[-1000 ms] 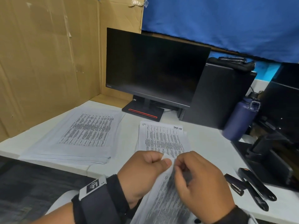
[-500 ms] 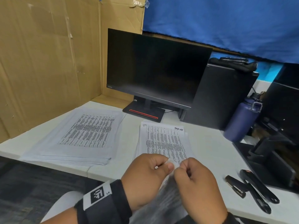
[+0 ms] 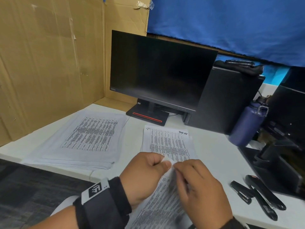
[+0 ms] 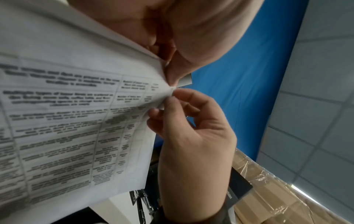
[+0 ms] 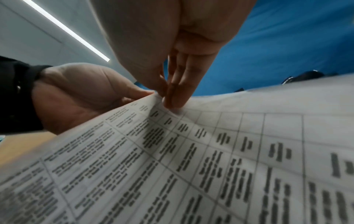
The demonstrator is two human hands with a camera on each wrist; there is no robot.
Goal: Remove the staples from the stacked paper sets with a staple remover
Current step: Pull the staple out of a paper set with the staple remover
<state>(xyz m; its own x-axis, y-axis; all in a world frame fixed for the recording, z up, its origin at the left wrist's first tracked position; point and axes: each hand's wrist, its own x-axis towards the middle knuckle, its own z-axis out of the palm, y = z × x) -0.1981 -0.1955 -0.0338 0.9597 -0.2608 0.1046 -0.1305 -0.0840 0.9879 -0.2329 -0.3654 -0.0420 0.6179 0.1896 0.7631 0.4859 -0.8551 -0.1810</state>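
I hold a stapled paper set (image 3: 160, 205) with printed tables, lifted off the desk in front of me. My left hand (image 3: 166, 164) pinches its top corner between thumb and forefinger. My right hand (image 3: 177, 171) pinches the same corner right beside it, fingertips (image 4: 169, 100) on the sheet edge. In the right wrist view the paper set (image 5: 191, 159) fills the lower frame, with my right fingertips (image 5: 173, 98) on its corner and my left hand (image 5: 80, 94) behind. The staple itself is hidden. Black hand tools (image 3: 259, 195) lie on the desk to the right, untouched.
A paper stack (image 3: 166, 142) lies just beyond my hands, and a wider one (image 3: 85, 138) lies at the left. A monitor (image 3: 158, 71), a black computer case (image 3: 227, 100) and a blue bottle (image 3: 247, 124) stand behind. Cardboard walls (image 3: 41, 63) close the left side.
Both hands stay pinched at the paper set's top corner and have shifted only slightly. The held sheets have flexed and shaken a little between frames.
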